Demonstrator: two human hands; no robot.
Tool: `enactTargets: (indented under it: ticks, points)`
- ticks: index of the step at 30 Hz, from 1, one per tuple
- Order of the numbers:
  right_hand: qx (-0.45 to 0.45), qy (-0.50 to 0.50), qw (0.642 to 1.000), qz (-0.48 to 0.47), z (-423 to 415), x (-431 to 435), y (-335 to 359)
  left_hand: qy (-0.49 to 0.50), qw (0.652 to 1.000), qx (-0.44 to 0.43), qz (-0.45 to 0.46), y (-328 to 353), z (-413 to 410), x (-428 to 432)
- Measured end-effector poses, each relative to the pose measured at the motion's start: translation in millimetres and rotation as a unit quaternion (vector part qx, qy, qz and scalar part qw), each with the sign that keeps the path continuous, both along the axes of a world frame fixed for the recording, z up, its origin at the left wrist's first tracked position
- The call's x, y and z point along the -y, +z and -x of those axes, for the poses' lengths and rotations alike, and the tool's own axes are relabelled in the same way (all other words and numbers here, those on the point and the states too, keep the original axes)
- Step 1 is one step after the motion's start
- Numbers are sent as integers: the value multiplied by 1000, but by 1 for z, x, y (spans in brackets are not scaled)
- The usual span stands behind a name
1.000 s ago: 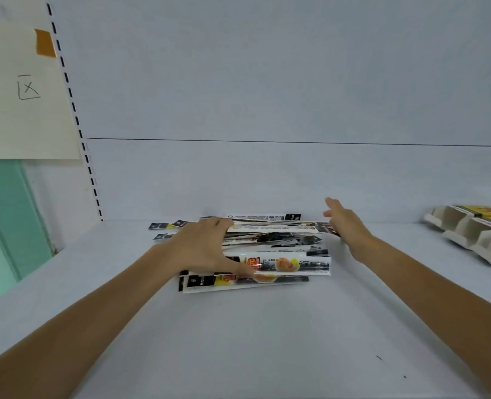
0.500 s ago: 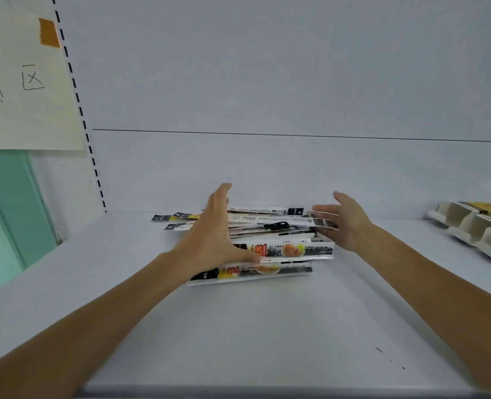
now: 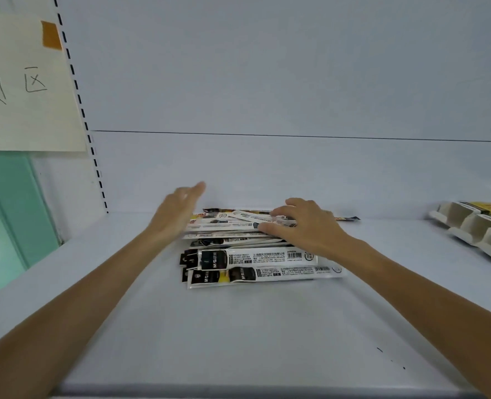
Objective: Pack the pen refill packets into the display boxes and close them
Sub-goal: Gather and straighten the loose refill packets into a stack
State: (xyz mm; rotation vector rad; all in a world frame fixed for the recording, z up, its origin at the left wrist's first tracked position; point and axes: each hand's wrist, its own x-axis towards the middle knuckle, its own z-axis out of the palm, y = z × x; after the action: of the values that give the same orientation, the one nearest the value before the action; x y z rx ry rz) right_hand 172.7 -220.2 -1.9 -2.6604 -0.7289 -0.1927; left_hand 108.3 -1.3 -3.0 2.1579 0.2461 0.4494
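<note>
A loose pile of long white-and-black pen refill packets [image 3: 255, 259] lies crosswise on the grey shelf [image 3: 238, 335], near its back wall. My left hand [image 3: 178, 210] stands on edge against the pile's left end, fingers straight and blurred. My right hand [image 3: 304, 226] lies palm down on top of the pile's right half, fingers spread over the upper packets. Neither hand grips a packet. Cardboard display boxes [image 3: 480, 228] sit at the far right, partly cut off by the frame.
A paper sign [image 3: 22, 82] with handwritten characters and orange tape hangs at the upper left beside a perforated shelf upright [image 3: 94, 156]. A green panel [image 3: 5, 214] lies left of the shelf. The shelf's front lip [image 3: 238, 391] runs along the bottom.
My left hand lifted off the pile and turned upright at its left end. My right hand came from the right end onto the top. The front packets now show their printed backs.
</note>
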Motion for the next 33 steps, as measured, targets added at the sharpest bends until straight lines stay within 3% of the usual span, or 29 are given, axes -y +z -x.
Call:
enactTargets:
  ticks: [3,5,8,11,14,18,21,24,27,33]
  points:
    - [-16,28,997,-66,-1,8,-3,45,994,-101,5,-17,-2,-35]
    - [-45,22,985,-166,-3,17,-3,27,989,-144,13,-29,-3,-46]
    - [-126,-70,950,-278,-17,28,-9,16,991,-106,77,-34,-5,-40]
    - [-213,-126,916,-314,-25,26,-21,14,988,-69,135,-31,-6,-20]
    - [-225,-130,902,-344,-21,10,-26,-18,984,-45,171,-29,-10,2]
    - [-244,-115,900,-342,-15,-8,-23,-16,994,-104,26,-33,-24,15]
    - [-192,-133,911,-341,-19,3,-17,61,995,-61,-43,-28,-25,-2]
    - [-95,-206,921,-316,-42,36,-13,139,989,-41,-22,-20,-27,-37]
    - [-110,-261,921,-267,-68,66,-19,132,987,-88,2,-21,-28,-63]
    - [-119,-286,938,-156,-92,63,-29,87,987,-113,-74,-32,-35,-65]
